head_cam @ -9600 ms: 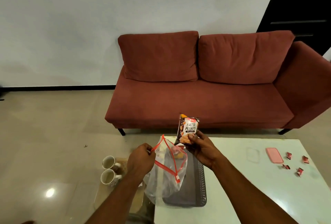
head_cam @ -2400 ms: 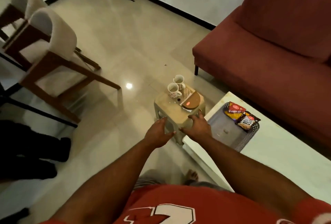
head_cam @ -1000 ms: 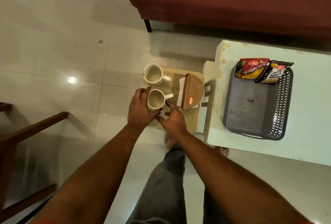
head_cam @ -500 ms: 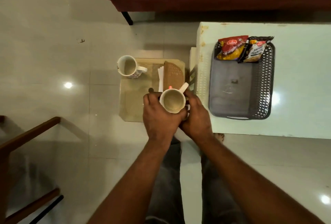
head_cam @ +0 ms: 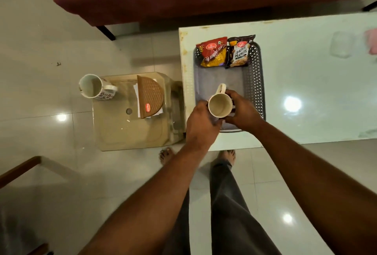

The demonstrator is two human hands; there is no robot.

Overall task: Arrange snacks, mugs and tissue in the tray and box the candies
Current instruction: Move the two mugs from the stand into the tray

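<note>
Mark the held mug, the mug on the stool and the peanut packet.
held mug [head_cam: 220,105]: head view, inside its open mouth.
mug on the stool [head_cam: 89,86]: head view, inside its open mouth.
peanut packet [head_cam: 240,53]: head view, printed front label.

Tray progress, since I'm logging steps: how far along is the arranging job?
Done: the red snack packet and the peanuts packet lie at the far end of the tray. In hand: the left hand and right hand grip a plain mug over the tray's near end. Left: the patterned mug and tissue holder are on the stool; the clear box sits unlidded, candies out of view.
</note>
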